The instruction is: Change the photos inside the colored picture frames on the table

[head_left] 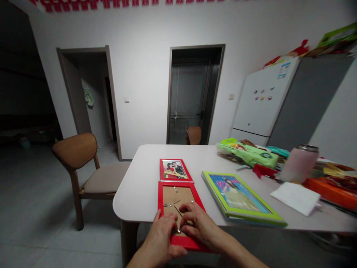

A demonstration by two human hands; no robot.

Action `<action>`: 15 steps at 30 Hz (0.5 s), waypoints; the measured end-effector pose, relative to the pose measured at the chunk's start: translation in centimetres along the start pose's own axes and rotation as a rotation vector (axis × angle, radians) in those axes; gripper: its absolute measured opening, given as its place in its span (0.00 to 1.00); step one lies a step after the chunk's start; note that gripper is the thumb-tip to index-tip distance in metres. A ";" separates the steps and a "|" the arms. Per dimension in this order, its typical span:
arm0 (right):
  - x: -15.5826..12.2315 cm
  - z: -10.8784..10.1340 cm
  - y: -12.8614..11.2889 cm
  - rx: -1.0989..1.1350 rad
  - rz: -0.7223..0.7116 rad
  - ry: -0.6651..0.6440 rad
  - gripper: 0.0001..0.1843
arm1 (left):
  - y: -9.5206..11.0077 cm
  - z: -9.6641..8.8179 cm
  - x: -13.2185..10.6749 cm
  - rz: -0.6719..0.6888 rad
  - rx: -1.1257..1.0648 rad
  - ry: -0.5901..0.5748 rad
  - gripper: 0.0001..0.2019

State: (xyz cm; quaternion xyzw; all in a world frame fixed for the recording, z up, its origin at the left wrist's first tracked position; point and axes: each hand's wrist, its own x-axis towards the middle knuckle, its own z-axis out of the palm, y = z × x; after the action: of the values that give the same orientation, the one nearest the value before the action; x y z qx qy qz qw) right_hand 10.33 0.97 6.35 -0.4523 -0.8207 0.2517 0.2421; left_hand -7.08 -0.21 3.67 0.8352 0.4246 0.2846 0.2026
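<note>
A red picture frame [161,197] lies face down at the table's near edge, its brown backing board [170,195] showing with small metal clips around it. My left hand [163,234] rests on the frame's lower left corner, fingers bent over the side and thumb along the bottom rim. Curled fingers of my right hand [198,221] press together over the lower part of the backing, close to the left fingertips; what they pinch, if anything, is hidden. Touching its far edge is a second red picture frame [174,169], face up with a photo of two people.
Right of the hands, a green-framed picture [237,193] lies on a stack. Farther right are a green packet [248,152], a pink can-shaped container [299,163], white paper [295,197] and an orange box [331,190]. A wooden chair [103,182] stands left of the white table [134,178].
</note>
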 end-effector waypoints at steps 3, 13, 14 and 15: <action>0.5 0.0 0.0 0.002 0.004 0.023 0.09 | -0.4 0.3 -0.1 0.012 -0.003 0.006 0.23; 6.2 2.5 -0.4 -0.247 0.081 0.187 0.12 | 0.1 -0.2 0.0 -0.003 0.021 -0.009 0.25; 6.4 2.7 -0.4 -0.267 0.099 0.208 0.11 | 0.1 -0.1 0.0 -0.001 0.024 -0.010 0.25; 6.5 2.8 -0.4 -0.283 0.111 0.221 0.11 | 0.0 -0.1 0.0 -0.001 0.025 -0.006 0.25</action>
State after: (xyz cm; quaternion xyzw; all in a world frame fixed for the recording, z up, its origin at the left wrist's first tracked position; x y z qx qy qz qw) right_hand 5.27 5.91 5.59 -0.5513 -0.7902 0.0955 0.2503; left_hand -7.12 -0.18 3.72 0.8383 0.4282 0.2766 0.1935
